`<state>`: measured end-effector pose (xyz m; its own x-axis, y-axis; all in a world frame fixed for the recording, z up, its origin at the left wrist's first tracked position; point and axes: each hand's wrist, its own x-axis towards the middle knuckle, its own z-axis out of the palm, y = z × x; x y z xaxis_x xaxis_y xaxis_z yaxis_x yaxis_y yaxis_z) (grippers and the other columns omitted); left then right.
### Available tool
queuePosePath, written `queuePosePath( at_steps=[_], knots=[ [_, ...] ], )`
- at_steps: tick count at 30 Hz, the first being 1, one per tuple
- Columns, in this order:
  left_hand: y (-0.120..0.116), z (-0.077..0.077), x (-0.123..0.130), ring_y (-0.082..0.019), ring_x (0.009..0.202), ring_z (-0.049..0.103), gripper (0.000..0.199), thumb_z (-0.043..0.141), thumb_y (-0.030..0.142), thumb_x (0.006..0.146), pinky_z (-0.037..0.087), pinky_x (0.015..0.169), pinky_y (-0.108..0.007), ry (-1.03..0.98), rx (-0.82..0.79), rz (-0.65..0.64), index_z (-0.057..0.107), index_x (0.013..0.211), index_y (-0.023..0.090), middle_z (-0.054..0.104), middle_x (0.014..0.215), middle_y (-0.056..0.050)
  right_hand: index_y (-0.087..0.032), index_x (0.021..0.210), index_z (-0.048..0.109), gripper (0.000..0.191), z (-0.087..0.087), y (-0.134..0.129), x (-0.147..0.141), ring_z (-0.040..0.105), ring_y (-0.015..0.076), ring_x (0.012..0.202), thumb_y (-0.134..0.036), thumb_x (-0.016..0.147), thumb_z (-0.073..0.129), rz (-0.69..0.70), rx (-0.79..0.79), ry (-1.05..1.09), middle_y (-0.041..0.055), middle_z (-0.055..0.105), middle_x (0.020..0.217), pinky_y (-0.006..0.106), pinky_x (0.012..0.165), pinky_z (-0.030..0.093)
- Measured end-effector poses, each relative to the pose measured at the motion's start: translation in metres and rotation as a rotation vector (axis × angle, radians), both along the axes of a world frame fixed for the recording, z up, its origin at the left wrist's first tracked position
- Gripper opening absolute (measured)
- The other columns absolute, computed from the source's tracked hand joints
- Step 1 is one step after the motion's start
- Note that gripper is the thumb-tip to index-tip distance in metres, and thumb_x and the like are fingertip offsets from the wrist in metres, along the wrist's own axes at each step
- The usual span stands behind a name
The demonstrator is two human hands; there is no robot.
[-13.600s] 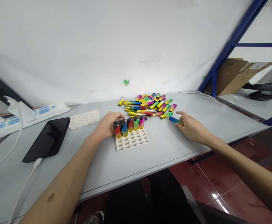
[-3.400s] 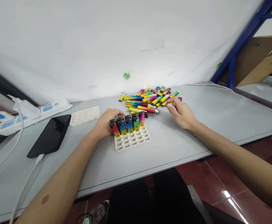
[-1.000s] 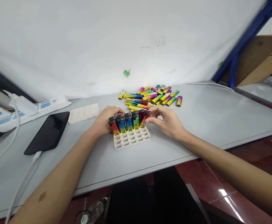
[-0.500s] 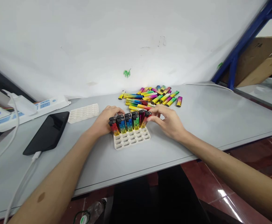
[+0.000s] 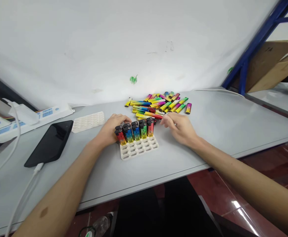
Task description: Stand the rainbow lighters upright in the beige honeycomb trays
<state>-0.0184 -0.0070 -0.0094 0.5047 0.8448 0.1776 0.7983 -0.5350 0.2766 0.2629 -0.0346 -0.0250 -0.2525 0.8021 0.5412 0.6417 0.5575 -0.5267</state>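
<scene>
A white slotted tray (image 5: pixel 140 149) lies on the table with two rows of lighters (image 5: pixel 135 131) standing upright at its far side. They have black tops and shiny bodies in red, blue and green over yellow. My left hand (image 5: pixel 110 129) curves around the tray's far left corner, behind the lighters; its fingertips are hidden there. To the right of the lighters, my right hand (image 5: pixel 180 127) is apart from the tray, its loosely bent fingers close to the near edge of a pile of shiny multicoloured lighters (image 5: pixel 156 104). No lighter shows in that hand.
A second white slotted tray (image 5: pixel 88 122) lies at the left. Beside it are a black phone (image 5: pixel 49 142) on a white cable and a white power strip (image 5: pixel 45 116). A white wall rises behind the pile. Cardboard boxes (image 5: pixel 270 64) stand beyond a blue frame (image 5: pixel 244 70) at the right.
My right hand has let go of the red lighter at the right end of the row and moved off to the right. That lighter now stands straighter. The left hand has stayed put.
</scene>
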Motion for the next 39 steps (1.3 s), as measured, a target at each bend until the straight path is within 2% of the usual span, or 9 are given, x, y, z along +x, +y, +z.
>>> queuePosePath(
  at_steps=[4, 7, 10, 13, 17, 21, 23, 30, 39],
  knots=[
    [-0.001, 0.001, 0.000, -0.025, 0.096, 0.056, 0.033, 0.057, 0.022, 0.073, 0.043, 0.082, -0.034, 0.004, 0.002, 0.001, 0.063, 0.104, 0.019, 0.069, 0.102, -0.006, -0.020, 0.095, 0.069, 0.032, -0.001, 0.023, 0.041, 0.058, 0.0199, 0.070, -0.040, 0.097, 0.045, -0.355, 0.014, -0.039, 0.0059, 0.065, 0.079, 0.033, 0.068, 0.042],
    [-0.002, 0.001, 0.001, -0.025, 0.097, 0.056, 0.032, 0.057, 0.021, 0.072, 0.043, 0.082, -0.034, 0.014, -0.004, 0.014, 0.064, 0.104, 0.020, 0.069, 0.101, -0.006, -0.020, 0.115, 0.068, 0.036, -0.007, 0.042, 0.075, 0.060, 0.0269, 0.090, -0.041, 0.094, 0.048, -0.548, -0.030, -0.176, 0.0127, 0.063, 0.099, 0.038, 0.077, 0.044],
    [-0.001, 0.001, 0.001, -0.025, 0.098, 0.056, 0.033, 0.057, 0.020, 0.072, 0.044, 0.082, -0.034, 0.013, -0.013, 0.022, 0.063, 0.105, 0.021, 0.069, 0.102, -0.005, -0.017, 0.110, 0.070, 0.040, -0.012, 0.051, 0.097, 0.058, 0.0329, 0.103, -0.046, 0.092, 0.048, -0.676, -0.123, -0.301, 0.0179, 0.061, 0.105, 0.043, 0.083, 0.044],
    [-0.001, 0.000, 0.000, -0.025, 0.099, 0.056, 0.036, 0.057, 0.019, 0.070, 0.044, 0.083, -0.034, 0.002, -0.018, 0.022, 0.063, 0.106, 0.021, 0.069, 0.102, -0.005, -0.017, 0.101, 0.068, 0.037, -0.011, 0.049, 0.099, 0.061, 0.0327, 0.093, -0.046, 0.090, 0.050, -0.729, -0.205, -0.356, 0.0172, 0.065, 0.097, 0.042, 0.076, 0.044],
    [-0.002, 0.001, 0.000, -0.025, 0.099, 0.056, 0.036, 0.057, 0.019, 0.070, 0.044, 0.084, -0.034, -0.004, -0.012, 0.019, 0.063, 0.105, 0.020, 0.069, 0.103, -0.005, -0.017, 0.100, 0.064, 0.028, -0.009, 0.042, 0.089, 0.062, 0.0321, 0.090, -0.039, 0.087, 0.052, -0.730, -0.226, -0.351, 0.0160, 0.069, 0.097, 0.040, 0.071, 0.044],
    [-0.003, 0.003, 0.001, -0.025, 0.100, 0.057, 0.031, 0.056, 0.023, 0.073, 0.045, 0.085, -0.035, -0.005, -0.008, 0.017, 0.063, 0.103, 0.020, 0.069, 0.103, -0.006, -0.013, 0.122, 0.057, 0.044, -0.013, 0.038, 0.087, 0.061, 0.0332, 0.103, -0.029, 0.081, 0.057, -0.704, -0.230, -0.304, 0.0184, 0.066, 0.114, 0.040, 0.076, 0.045],
    [-0.002, 0.002, 0.001, -0.025, 0.102, 0.057, 0.029, 0.055, 0.025, 0.075, 0.045, 0.087, -0.035, -0.021, -0.007, 0.015, 0.063, 0.103, 0.020, 0.069, 0.105, -0.006, -0.012, 0.118, 0.060, 0.040, -0.015, 0.037, 0.089, 0.062, 0.0332, 0.099, -0.028, 0.082, 0.055, -0.696, -0.251, -0.335, 0.0204, 0.063, 0.116, 0.040, 0.074, 0.045],
    [-0.002, 0.003, -0.002, -0.025, 0.102, 0.057, 0.032, 0.056, 0.022, 0.073, 0.044, 0.088, -0.034, -0.013, -0.017, 0.012, 0.062, 0.104, 0.021, 0.069, 0.105, -0.006, -0.016, 0.102, 0.058, 0.024, -0.011, 0.036, 0.088, 0.060, 0.0267, 0.075, -0.034, 0.085, 0.053, -0.688, -0.235, -0.218, 0.0138, 0.066, 0.091, 0.036, 0.063, 0.041],
    [-0.004, 0.004, 0.001, -0.025, 0.098, 0.056, 0.031, 0.055, 0.020, 0.074, 0.044, 0.084, -0.034, -0.013, -0.012, 0.006, 0.062, 0.104, 0.019, 0.069, 0.103, -0.007, -0.024, 0.085, 0.054, 0.017, -0.003, 0.029, 0.070, 0.054, 0.0227, 0.063, -0.034, 0.091, 0.042, -0.341, -0.221, -0.107, 0.0022, 0.058, 0.066, 0.033, 0.061, 0.037]
  ],
)
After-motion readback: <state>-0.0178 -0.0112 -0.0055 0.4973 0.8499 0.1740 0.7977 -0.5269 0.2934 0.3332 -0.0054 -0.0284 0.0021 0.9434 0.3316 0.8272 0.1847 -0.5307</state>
